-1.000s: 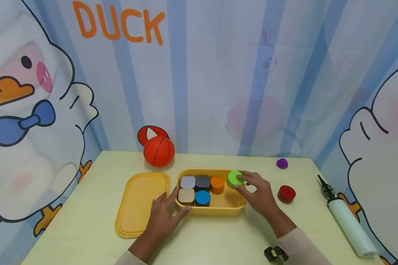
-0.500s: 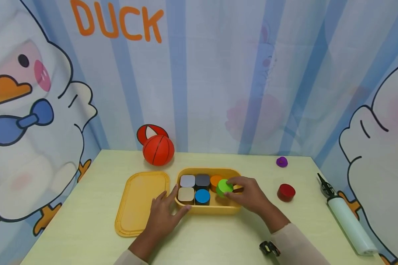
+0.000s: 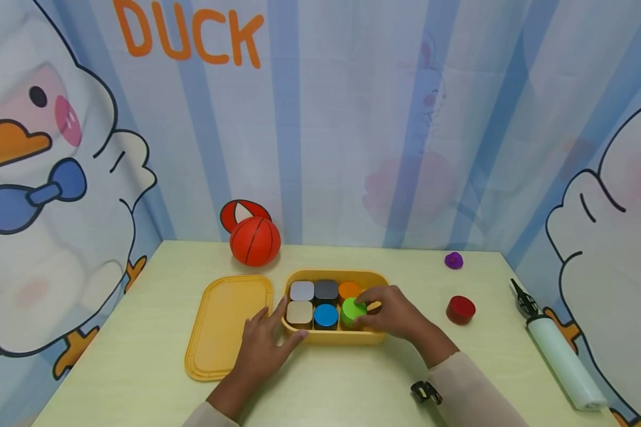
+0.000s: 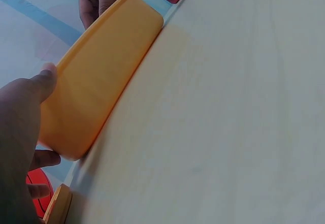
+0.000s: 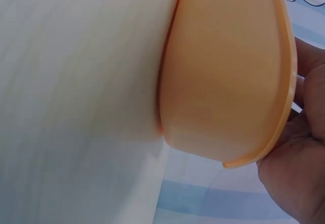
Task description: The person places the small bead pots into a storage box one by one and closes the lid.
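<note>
A yellow box (image 3: 331, 338) sits in the middle of the table, holding grey, dark grey and beige square pieces and orange and blue round ones. My right hand (image 3: 397, 311) pinches a green cylinder (image 3: 351, 312) between thumb and fingers, inside the box beside the blue cylinder (image 3: 326, 317) and in front of the orange one (image 3: 349, 290). With fingers spread, my left hand (image 3: 263, 353) touches the box's left end; its thumb lies at the near rim. In the right wrist view the box wall (image 5: 223, 71) hides what the fingers pinch.
A flat yellow lid (image 3: 229, 326) lies left of the box. Behind it are a small red basketball (image 3: 255, 242) and a red and white item (image 3: 246, 213). On the right are a red cylinder (image 3: 461, 311), a small purple object (image 3: 454, 260) and a pale green hand pump (image 3: 566, 362).
My right hand has carried the green cylinder left and toward me, from above the box's right end down into it beside the blue cylinder. My left hand has stayed in place.
</note>
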`<state>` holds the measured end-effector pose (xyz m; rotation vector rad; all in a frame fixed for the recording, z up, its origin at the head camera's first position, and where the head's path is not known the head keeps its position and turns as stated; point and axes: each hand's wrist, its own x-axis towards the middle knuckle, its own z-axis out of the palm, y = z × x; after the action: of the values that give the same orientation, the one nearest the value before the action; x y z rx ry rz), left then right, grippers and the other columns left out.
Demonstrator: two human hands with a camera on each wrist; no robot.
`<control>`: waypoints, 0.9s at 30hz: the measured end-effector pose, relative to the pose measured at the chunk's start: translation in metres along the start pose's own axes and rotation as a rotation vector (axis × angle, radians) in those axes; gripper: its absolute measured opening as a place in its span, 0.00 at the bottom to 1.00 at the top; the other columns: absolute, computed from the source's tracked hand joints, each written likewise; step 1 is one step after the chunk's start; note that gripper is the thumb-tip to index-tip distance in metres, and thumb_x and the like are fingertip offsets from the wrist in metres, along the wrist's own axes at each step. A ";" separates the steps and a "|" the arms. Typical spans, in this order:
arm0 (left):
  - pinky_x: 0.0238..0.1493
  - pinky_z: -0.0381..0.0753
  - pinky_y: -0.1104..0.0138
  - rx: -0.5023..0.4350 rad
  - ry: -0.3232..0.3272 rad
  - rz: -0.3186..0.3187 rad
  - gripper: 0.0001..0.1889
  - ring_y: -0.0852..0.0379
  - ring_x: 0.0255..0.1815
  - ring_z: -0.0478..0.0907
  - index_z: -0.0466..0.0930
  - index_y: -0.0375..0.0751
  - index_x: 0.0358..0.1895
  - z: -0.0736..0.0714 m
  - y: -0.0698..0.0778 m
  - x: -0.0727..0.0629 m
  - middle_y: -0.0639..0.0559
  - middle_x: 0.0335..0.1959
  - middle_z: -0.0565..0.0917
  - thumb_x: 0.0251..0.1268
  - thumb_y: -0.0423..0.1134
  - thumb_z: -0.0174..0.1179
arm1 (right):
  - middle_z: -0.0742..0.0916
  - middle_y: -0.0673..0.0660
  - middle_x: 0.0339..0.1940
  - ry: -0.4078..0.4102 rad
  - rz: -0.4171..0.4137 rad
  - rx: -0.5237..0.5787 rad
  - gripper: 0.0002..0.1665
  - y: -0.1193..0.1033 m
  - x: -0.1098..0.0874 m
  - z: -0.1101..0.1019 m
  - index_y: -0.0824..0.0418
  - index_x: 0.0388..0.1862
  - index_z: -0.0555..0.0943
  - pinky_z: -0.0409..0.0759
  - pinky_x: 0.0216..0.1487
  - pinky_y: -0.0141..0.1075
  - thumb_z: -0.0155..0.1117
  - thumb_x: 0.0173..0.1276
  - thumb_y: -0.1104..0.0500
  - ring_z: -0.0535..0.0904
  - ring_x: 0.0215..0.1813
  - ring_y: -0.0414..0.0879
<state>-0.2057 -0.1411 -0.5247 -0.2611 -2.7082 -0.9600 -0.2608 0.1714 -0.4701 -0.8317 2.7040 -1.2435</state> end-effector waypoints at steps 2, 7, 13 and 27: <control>0.74 0.61 0.18 0.003 0.001 0.002 0.44 0.24 0.77 0.74 0.70 0.48 0.84 0.000 0.000 0.000 0.40 0.72 0.85 0.71 0.65 0.69 | 0.93 0.60 0.54 -0.006 0.008 -0.007 0.18 0.001 0.001 0.000 0.62 0.53 0.93 0.93 0.52 0.40 0.84 0.66 0.59 0.88 0.53 0.51; 0.73 0.62 0.18 0.010 0.002 0.006 0.44 0.24 0.77 0.74 0.70 0.48 0.84 0.001 -0.001 0.001 0.40 0.72 0.85 0.71 0.65 0.69 | 0.93 0.58 0.53 -0.017 0.027 -0.038 0.18 0.001 0.005 0.002 0.62 0.52 0.93 0.93 0.55 0.44 0.85 0.66 0.57 0.87 0.52 0.50; 0.73 0.62 0.17 0.010 0.004 0.011 0.44 0.24 0.77 0.74 0.70 0.48 0.84 0.002 -0.002 0.001 0.40 0.72 0.85 0.71 0.65 0.69 | 0.93 0.58 0.52 -0.010 0.035 -0.092 0.20 0.000 0.007 0.004 0.63 0.52 0.93 0.93 0.54 0.44 0.85 0.65 0.56 0.88 0.51 0.49; 0.72 0.62 0.17 0.005 0.007 0.016 0.44 0.23 0.76 0.75 0.71 0.46 0.83 0.001 -0.001 0.001 0.38 0.71 0.85 0.71 0.63 0.70 | 0.93 0.58 0.53 -0.016 0.057 -0.146 0.20 -0.003 0.007 0.010 0.64 0.53 0.93 0.93 0.54 0.47 0.85 0.65 0.57 0.90 0.52 0.52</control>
<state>-0.2066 -0.1415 -0.5257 -0.2774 -2.6983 -0.9478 -0.2632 0.1596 -0.4734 -0.7688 2.8115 -1.0344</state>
